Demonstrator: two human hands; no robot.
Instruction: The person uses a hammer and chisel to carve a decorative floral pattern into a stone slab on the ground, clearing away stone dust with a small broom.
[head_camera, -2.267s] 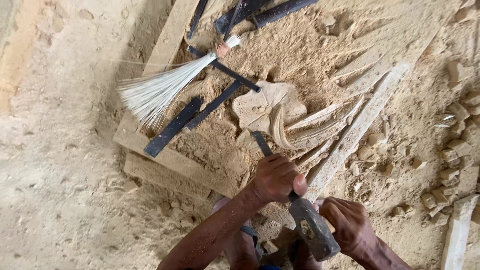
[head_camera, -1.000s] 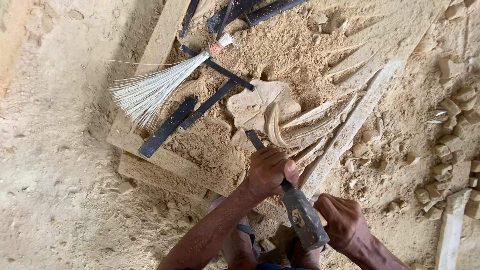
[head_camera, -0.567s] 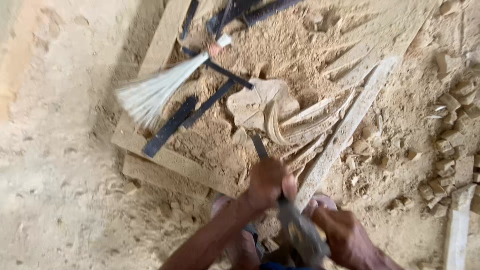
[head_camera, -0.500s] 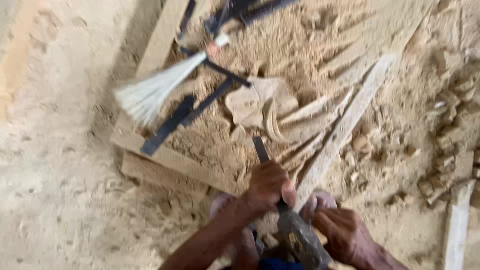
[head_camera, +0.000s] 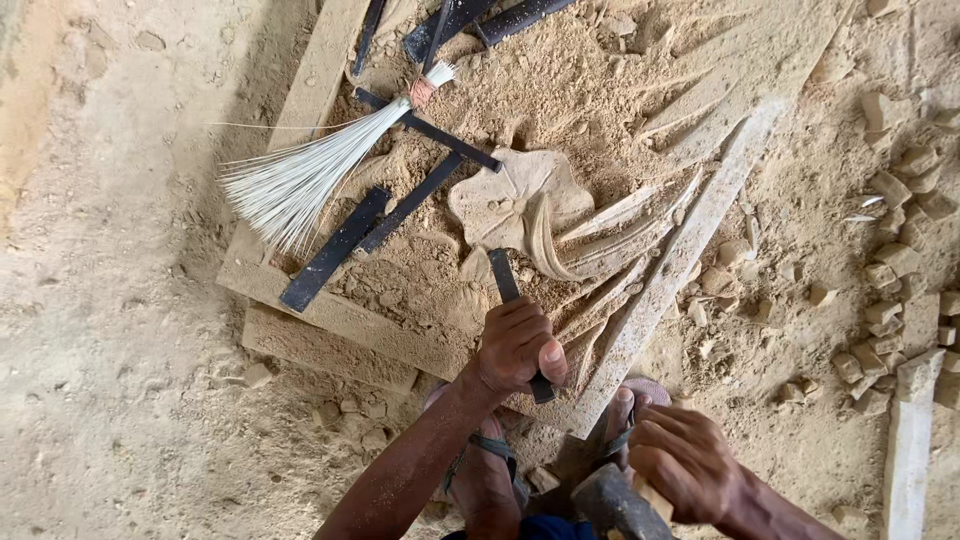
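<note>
The hammer (head_camera: 615, 505) has dropped half out of frame, right hand (head_camera: 685, 462) gripping it, left hand (head_camera: 515, 345) clenching chisel (head_camera: 518, 320).

The left hand (head_camera: 515, 348) is curled into a fist, thumb laid across the front, its bare forearm running down and left to the frame's bottom edge. The right hand (head_camera: 685, 462) sits lower and nearer the body — fingers clenched, wrist bent inward.
</note>
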